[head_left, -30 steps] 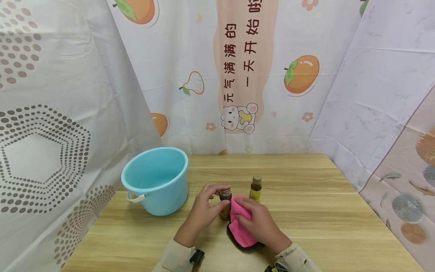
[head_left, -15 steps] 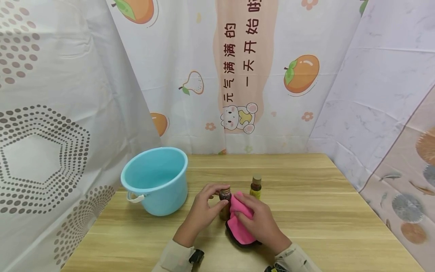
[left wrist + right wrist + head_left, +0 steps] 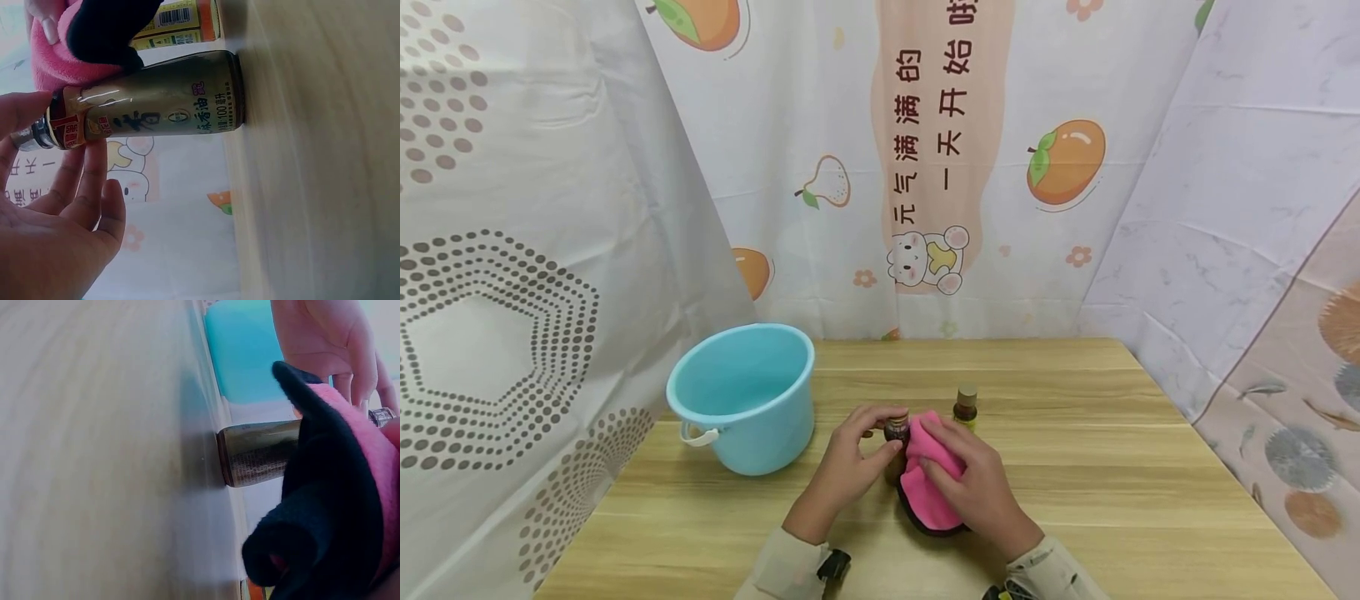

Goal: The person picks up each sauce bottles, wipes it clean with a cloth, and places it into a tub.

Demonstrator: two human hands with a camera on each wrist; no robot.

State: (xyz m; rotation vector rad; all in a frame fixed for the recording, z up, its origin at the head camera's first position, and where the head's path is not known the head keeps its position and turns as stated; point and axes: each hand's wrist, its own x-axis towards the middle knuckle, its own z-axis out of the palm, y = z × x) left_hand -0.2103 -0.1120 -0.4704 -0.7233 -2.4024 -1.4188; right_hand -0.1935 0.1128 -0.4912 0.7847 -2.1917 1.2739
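Observation:
My left hand (image 3: 838, 471) holds a sesame oil bottle (image 3: 169, 100) near its neck, thumb on one side and fingers on the other. The bottle stands upright on the table, with a gold and red label. My right hand (image 3: 981, 483) grips a pink cloth (image 3: 928, 496) with a black underside. In the left wrist view, the cloth lies against the bottle's upper side. The cloth's dark folds (image 3: 331, 494) cover part of the bottle in the right wrist view. Just behind my right hand stands a second brown bottle (image 3: 966, 404) with a yellow label, its lower part hidden.
A light blue bucket (image 3: 775, 433) with a white handle stands on the left of the wood-grain table (image 3: 1112, 467). Printed curtains (image 3: 820, 275) hang behind the table and along both sides.
My right hand has shifted the cloth slightly up and away along the bottle, covering more of the second bottle from the head view. My left hand and the held bottle stay in place.

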